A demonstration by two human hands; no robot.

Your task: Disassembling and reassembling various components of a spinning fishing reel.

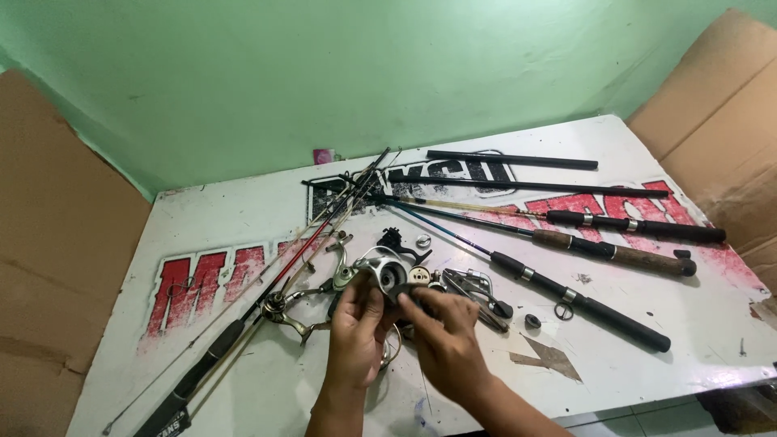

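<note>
Both hands grasp silver reel body (pixel 387 273): left hand (pixel 356 330) beneath, right hand (pixel 443 333) pinching its right side

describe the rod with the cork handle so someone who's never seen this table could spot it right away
Start at the white table with red lettering and look to its right half, where several rod butts lie fanned out. The cork-handled rod is the middle one of three, between two rods with all-black grips. Its brown cork sections are what set it apart.
</note>
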